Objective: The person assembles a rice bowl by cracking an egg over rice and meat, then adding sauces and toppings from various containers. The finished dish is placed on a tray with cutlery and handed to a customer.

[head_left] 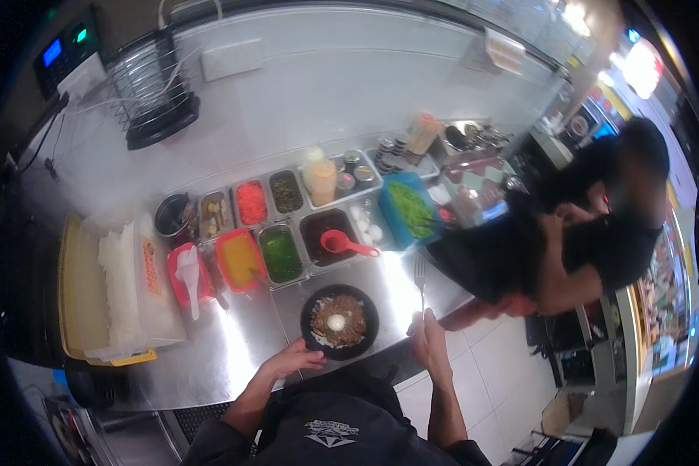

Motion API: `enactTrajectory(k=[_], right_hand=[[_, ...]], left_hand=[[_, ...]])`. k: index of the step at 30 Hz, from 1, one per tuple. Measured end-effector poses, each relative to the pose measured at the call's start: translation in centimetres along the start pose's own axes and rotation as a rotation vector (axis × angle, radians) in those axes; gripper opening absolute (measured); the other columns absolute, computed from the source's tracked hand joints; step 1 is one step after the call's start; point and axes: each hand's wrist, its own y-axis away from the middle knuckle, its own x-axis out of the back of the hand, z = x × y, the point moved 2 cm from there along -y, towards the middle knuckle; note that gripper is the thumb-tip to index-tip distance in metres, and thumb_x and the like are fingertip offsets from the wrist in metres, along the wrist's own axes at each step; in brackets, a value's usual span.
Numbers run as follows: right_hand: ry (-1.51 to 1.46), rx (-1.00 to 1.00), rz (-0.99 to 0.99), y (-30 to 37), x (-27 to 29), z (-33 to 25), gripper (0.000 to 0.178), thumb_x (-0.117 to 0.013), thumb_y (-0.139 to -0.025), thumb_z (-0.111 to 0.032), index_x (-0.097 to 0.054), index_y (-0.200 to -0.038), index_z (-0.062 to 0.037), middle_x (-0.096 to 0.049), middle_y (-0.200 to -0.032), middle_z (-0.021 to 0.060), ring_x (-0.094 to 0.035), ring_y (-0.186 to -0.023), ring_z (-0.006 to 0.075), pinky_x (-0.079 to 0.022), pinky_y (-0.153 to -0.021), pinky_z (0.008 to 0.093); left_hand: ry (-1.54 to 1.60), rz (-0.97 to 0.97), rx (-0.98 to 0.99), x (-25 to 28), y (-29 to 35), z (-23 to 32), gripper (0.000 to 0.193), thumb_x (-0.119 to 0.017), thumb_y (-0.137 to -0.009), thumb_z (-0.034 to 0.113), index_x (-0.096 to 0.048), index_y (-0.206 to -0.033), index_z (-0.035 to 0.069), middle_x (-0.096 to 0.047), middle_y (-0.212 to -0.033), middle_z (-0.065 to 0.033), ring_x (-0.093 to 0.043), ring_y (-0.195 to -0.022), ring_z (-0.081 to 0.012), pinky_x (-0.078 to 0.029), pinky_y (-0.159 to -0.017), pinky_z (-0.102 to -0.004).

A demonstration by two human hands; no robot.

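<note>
A round black bowl [374,326] stands on the steel counter in front of me. In it is browned minced meat [353,334] over something white, with a pale whole egg [336,321] in the middle. My left hand [293,359] grips the bowl at its near left edge, thumb and fingers close together. To the right of the bowl, my right hand [429,340] is closed around the handle of a metal fork [420,273], tines pointing away from me. The fork is held clear of the bowl.
Behind the bowl are steel pans with a red ladle [342,244], chopped green herbs [280,253] and orange shreds [251,203]. A rice tub [159,303] stands left. Shredded greens fill a blue container [400,203]. A co-worker in black [567,225] leans close at right.
</note>
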Motion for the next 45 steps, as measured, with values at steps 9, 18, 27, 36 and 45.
enactTrajectory(k=[9,18,27,36,45], right_hand=[[0.090,0.375,-0.467,-11.5,-10.8,-10.5,0.022,-0.047,-0.102,-0.014,-0.060,-0.115,-0.0032,-0.067,-0.089,0.0245,-0.066,-0.083,0.0425,-0.051,-0.076,0.0467],[0.156,0.826,-0.437,-16.9,-23.9,-22.3,0.035,-0.052,-0.098,-0.010,-0.060,-0.132,-0.0081,-0.065,-0.111,0.0241,-0.065,-0.096,0.0446,-0.052,-0.085,0.0508],[0.422,1.282,-0.508,-22.4,-38.3,-30.9,0.041,-0.056,-0.091,-0.004,-0.061,-0.131,-0.0059,-0.062,-0.106,0.0207,-0.060,-0.103,0.0406,-0.050,-0.092,0.0479],[0.256,1.252,-0.601,-26.6,-32.1,-30.9,0.039,-0.055,-0.085,0.004,-0.065,-0.123,-0.0004,-0.065,-0.105,0.0229,-0.063,-0.100,0.0398,-0.051,-0.091,0.0473],[0.144,0.878,-0.173,-37.5,-15.3,-22.0,0.039,-0.051,-0.084,0.006,-0.068,-0.117,-0.0053,-0.071,-0.099,0.0183,-0.069,-0.092,0.0356,-0.054,-0.085,0.0447]], left_hand=[[0.118,-0.087,-0.113,-1.1,1.2,1.2,0.056,-0.063,-0.099,0.016,-0.038,-0.148,0.007,-0.058,-0.136,-0.0098,-0.062,-0.116,-0.0202,-0.054,-0.097,-0.0370],[-0.013,0.039,-0.248,-0.9,-0.5,0.9,0.059,-0.058,-0.101,0.017,-0.032,-0.152,0.003,-0.058,-0.132,-0.0101,-0.060,-0.111,-0.0179,-0.055,-0.094,-0.0353],[-0.050,0.094,-0.269,-1.2,0.8,3.4,0.064,-0.059,-0.098,0.023,-0.034,-0.150,-0.003,-0.062,-0.124,-0.0130,-0.062,-0.102,-0.0158,-0.054,-0.090,-0.0339],[-0.190,0.187,-0.236,-0.2,-1.0,0.0,0.078,-0.064,-0.093,0.032,-0.033,-0.149,-0.013,-0.054,-0.140,-0.0299,-0.058,-0.125,-0.0325,-0.044,-0.108,-0.0389],[-0.219,0.160,-0.208,1.2,-1.9,-0.9,0.065,-0.057,-0.095,0.011,-0.033,-0.155,0.005,-0.054,-0.137,-0.0077,-0.052,-0.116,-0.0167,-0.047,-0.101,-0.0355]])
